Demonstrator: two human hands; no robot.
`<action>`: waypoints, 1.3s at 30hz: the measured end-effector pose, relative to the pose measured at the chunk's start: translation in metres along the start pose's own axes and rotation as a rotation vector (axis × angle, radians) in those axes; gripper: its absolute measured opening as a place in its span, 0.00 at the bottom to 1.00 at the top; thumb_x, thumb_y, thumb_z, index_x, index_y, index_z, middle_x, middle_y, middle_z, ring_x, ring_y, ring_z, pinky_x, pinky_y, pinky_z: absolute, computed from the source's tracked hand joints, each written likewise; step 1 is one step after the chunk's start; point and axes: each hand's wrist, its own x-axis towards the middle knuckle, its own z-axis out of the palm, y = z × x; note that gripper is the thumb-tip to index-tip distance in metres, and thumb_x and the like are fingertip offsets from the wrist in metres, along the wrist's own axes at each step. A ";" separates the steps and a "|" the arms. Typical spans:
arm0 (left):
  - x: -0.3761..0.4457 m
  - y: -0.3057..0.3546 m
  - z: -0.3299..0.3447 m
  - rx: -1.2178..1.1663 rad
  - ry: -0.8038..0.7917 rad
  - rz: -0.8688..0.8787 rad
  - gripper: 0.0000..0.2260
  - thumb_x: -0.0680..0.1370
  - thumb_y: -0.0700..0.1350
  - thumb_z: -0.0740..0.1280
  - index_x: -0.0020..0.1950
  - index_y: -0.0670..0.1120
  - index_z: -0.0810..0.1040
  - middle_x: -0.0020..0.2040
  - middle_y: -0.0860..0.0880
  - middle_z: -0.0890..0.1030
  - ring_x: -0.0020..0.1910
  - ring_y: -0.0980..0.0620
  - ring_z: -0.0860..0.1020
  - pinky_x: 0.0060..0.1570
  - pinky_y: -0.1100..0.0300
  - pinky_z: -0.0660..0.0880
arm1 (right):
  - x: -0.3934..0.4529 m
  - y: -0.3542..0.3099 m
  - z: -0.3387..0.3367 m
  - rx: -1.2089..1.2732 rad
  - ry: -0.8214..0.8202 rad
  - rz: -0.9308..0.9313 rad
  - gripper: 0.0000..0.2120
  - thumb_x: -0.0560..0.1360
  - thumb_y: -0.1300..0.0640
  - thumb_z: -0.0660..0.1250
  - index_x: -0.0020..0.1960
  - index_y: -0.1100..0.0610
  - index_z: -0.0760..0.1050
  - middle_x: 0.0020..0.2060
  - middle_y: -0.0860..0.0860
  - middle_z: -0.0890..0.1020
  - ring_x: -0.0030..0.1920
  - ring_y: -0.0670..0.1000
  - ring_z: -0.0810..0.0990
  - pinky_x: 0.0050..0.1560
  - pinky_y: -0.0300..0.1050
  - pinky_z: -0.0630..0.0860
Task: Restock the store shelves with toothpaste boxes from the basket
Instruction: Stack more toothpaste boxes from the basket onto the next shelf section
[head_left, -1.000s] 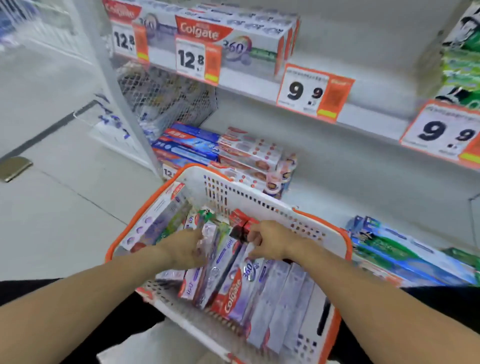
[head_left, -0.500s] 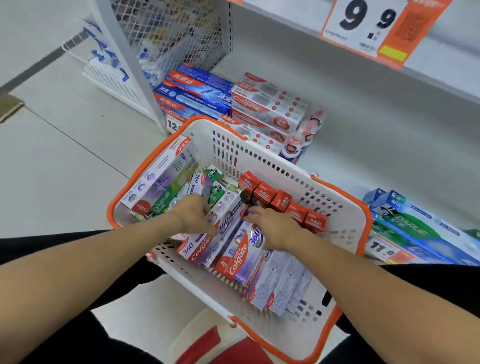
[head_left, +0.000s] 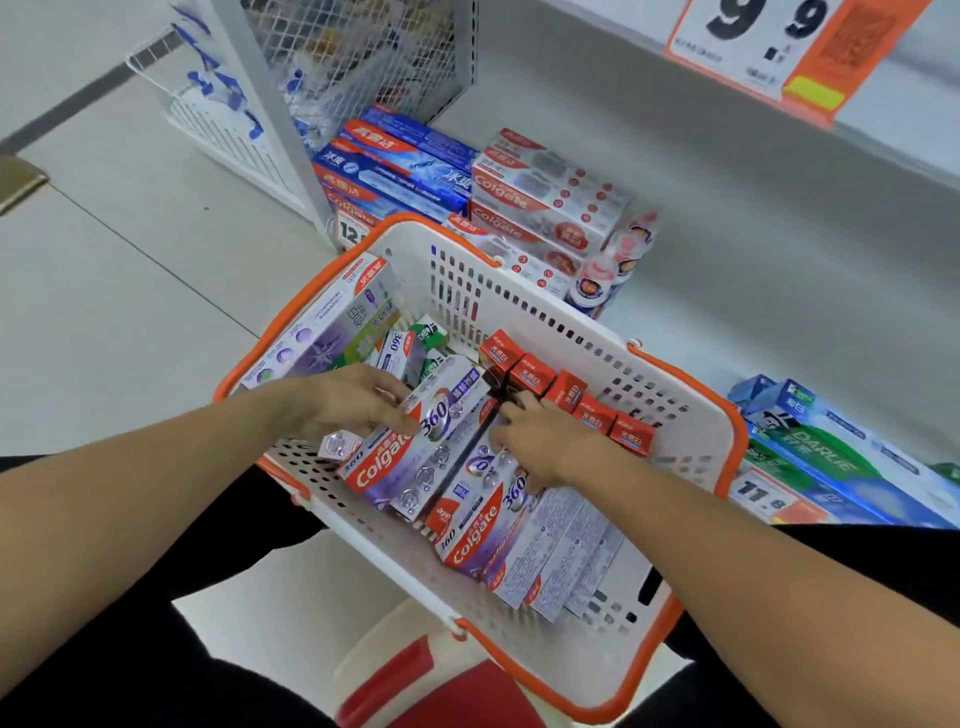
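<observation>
I'm picking stock: my left hand (head_left: 358, 402) grips a Colgate box (head_left: 415, 447) in the basket (head_left: 691, 467), my right hand (head_left: 540, 441) presses loose-fingered on another; next, lift to the shelf (head_left: 727, 291).

Inside the basket (head_left: 691, 462), bare floor shows only at the right, past the row of red boxes (head_left: 566, 395). On the bottom shelf (head_left: 727, 291), a wide gap lies open between the Colgate stack (head_left: 530, 202) and the Darlie boxes (head_left: 831, 452); the basket's far wall stands before it.
</observation>
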 end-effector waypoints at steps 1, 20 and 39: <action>0.000 -0.001 -0.002 -0.017 -0.008 -0.012 0.21 0.68 0.44 0.80 0.59 0.46 0.79 0.57 0.44 0.80 0.56 0.47 0.77 0.56 0.53 0.73 | -0.004 0.004 -0.003 0.132 -0.017 0.024 0.31 0.68 0.56 0.79 0.68 0.51 0.71 0.66 0.54 0.70 0.65 0.57 0.67 0.61 0.52 0.70; -0.130 0.130 -0.076 -0.092 0.274 0.344 0.27 0.64 0.57 0.80 0.53 0.39 0.83 0.49 0.39 0.86 0.41 0.47 0.83 0.41 0.57 0.81 | -0.098 0.078 -0.119 1.758 0.254 -0.022 0.22 0.64 0.48 0.78 0.52 0.61 0.85 0.56 0.59 0.84 0.46 0.53 0.84 0.47 0.47 0.83; -0.182 0.177 -0.125 -0.455 0.702 0.866 0.14 0.77 0.56 0.71 0.51 0.46 0.84 0.43 0.46 0.87 0.42 0.44 0.86 0.48 0.48 0.81 | -0.178 0.051 -0.336 1.210 1.306 -0.045 0.15 0.72 0.58 0.73 0.59 0.54 0.81 0.50 0.45 0.86 0.38 0.49 0.80 0.33 0.42 0.80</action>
